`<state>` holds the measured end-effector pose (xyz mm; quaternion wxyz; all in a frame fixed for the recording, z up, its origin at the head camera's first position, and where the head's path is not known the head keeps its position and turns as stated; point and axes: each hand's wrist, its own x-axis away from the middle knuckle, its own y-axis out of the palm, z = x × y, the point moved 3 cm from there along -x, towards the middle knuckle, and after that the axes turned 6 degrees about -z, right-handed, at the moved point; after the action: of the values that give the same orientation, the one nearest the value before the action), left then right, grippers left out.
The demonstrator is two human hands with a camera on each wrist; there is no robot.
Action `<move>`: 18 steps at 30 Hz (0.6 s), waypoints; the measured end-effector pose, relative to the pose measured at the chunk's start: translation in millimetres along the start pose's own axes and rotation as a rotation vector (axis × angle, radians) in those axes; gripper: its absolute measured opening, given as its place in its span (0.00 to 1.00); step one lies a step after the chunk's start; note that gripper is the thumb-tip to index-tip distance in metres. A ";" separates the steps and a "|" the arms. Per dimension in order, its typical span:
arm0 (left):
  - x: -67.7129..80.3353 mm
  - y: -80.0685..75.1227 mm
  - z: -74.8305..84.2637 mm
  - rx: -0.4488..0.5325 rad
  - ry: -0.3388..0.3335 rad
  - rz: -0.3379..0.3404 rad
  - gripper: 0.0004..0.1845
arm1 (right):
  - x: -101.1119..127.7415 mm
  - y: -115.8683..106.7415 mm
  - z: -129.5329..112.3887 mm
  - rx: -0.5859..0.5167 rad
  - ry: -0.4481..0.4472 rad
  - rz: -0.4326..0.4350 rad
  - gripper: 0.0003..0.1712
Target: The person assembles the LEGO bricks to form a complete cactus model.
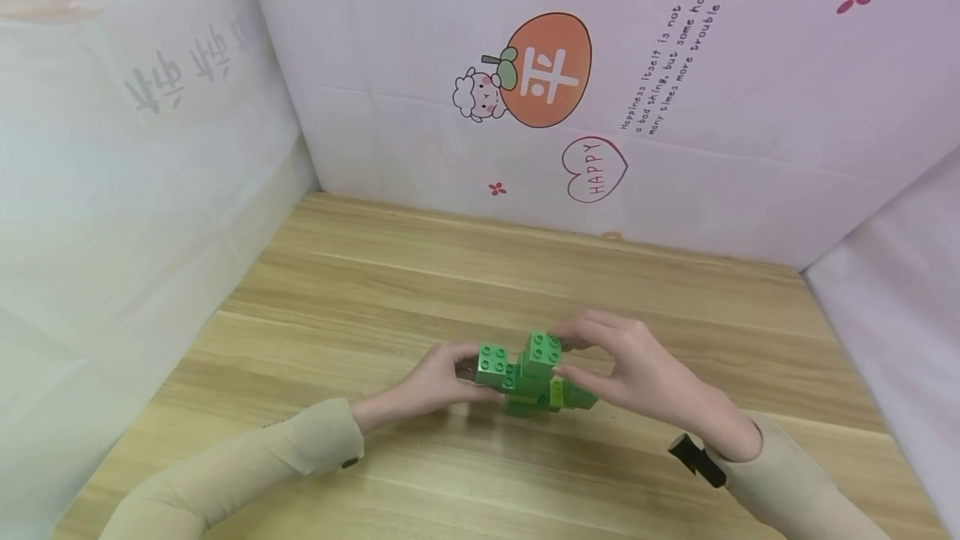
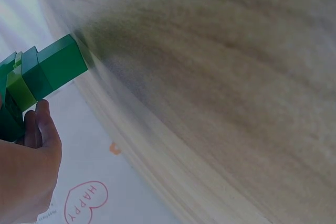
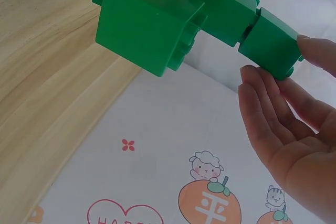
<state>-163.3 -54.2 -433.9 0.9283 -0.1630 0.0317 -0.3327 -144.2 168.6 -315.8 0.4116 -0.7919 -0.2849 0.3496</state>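
A build of green toy building blocks (image 1: 534, 388) is between the two hands, close over the table. One lighter lime-green block (image 1: 556, 394) shows in its lower part. My left hand (image 1: 431, 379) grips the build from the left, thumb in front and fingers behind, beside a studded block (image 1: 492, 363). With thumb and fingertips, my right hand (image 1: 637, 373) pinches the tall upper block (image 1: 543, 351) from the right. The right wrist view shows that end block (image 3: 270, 44) between thumb and fingers. In the left wrist view, the left fingers (image 2: 46, 124) lie against the build's underside.
A wood-grain table (image 1: 390, 273) lies under the hands. White printed sheets stand as a back wall (image 1: 405, 107), a left wall (image 1: 150, 215) and a right wall (image 1: 900, 273). A black strap piece (image 1: 697, 461) sits at the right cuff.
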 end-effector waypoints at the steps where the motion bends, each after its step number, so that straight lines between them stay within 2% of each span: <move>1: -0.1 0.0 -0.1 0.002 0.001 -0.001 0.20 | -0.1 0.3 -0.1 -0.002 -0.007 0.000 0.22; 13: -0.2 0.2 0.4 0.007 0.004 -0.004 0.20 | -2.2 1.3 -5.1 0.012 -0.041 0.004 0.21; 18: -0.4 0.5 -0.1 0.007 0.006 -0.005 0.20 | -2.3 3.4 -3.4 0.022 -0.026 0.017 0.20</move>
<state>-163.4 -53.6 -434.2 0.9279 -0.1587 0.0326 -0.3358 -142.4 163.7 -316.5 0.4136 -0.7851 -0.2796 0.3666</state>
